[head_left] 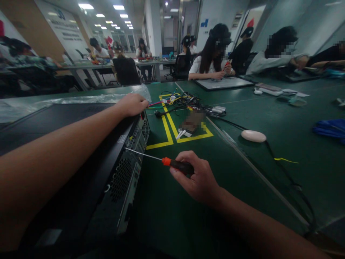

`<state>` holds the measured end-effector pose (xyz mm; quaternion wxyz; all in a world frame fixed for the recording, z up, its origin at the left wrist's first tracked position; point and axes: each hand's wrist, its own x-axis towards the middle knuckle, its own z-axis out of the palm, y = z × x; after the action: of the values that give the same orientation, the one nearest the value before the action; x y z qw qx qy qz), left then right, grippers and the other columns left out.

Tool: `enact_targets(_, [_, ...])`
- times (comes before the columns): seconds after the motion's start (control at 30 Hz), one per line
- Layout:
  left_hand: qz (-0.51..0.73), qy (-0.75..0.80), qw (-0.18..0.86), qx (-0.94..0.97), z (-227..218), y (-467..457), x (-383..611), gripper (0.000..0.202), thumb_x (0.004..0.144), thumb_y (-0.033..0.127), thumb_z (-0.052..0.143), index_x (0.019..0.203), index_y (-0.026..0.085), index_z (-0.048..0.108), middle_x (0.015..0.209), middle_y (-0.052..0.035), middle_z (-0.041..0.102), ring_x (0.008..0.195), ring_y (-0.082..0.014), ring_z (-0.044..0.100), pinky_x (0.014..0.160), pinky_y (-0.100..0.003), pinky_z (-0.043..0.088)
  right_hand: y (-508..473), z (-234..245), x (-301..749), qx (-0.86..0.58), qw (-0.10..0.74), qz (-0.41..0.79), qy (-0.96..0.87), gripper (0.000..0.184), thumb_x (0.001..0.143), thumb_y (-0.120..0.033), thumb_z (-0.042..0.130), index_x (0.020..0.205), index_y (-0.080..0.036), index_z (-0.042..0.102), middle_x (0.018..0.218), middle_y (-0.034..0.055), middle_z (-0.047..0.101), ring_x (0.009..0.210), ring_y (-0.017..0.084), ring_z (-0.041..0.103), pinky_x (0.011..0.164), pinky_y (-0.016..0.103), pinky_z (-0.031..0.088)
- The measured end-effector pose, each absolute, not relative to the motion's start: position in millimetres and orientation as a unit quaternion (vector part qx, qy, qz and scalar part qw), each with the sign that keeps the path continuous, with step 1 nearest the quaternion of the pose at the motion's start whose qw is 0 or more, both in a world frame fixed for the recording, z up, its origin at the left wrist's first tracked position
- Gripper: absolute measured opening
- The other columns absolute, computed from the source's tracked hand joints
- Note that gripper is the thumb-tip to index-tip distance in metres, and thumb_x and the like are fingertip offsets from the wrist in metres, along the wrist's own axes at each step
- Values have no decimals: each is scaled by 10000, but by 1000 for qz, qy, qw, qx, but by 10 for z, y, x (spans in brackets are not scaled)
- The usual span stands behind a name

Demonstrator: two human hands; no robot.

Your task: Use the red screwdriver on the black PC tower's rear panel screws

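A black computer case (81, 151) lies on its side on the green table (167, 208), its perforated rear panel (129, 172) facing right. My left hand (132, 104) rests curled over the case's far top corner, gripping its edge. My right hand (196, 176) is closed round the orange-and-black handle of a screwdriver (172, 163). The thin metal shaft points left, its tip touching the upper rear panel of the case.
A tangle of coloured cables (185, 100) and a small device lie in yellow-taped squares (167, 133) beyond the case. A white mouse (253, 136) with a black cord sits right. Clear plastic wrap (81, 99) lies behind the case. Several other people work at tables behind.
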<state>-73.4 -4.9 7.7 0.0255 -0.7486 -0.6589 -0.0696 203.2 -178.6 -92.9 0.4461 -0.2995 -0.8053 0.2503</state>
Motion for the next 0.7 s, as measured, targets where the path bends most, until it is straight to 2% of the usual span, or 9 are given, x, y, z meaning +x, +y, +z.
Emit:
enact_targets(0.2, [-73,-658,27,-749,85,-53,-728,512,885,415,383,1071,221,819,1116,-129,760,1098,-318,652,960,-432,488,-1790,-924,2036,-295,446,248,-808,158,910,-197,659,1017,-225,546,762,-56,575,544,85,463,513,230,345])
enact_targets(0.43, [-63,-649,32,-758,86,-57,-727,583,898,420,337,1114,157,811,1132,-175,746,1065,-317,670,938,-426,483,-1783,-907,2036,-297,447,231,-811,159,896,-213,681,999,-217,559,785,-45,591,574,95,480,535,238,360])
enact_targets(0.7, [-69,-660,34,-747,87,-54,-730,534,883,426,375,1094,215,817,1122,-128,762,1072,-306,665,930,-396,487,-1788,-916,2035,-302,442,226,-813,148,901,-216,673,1000,-215,563,804,-28,610,616,115,529,569,252,395])
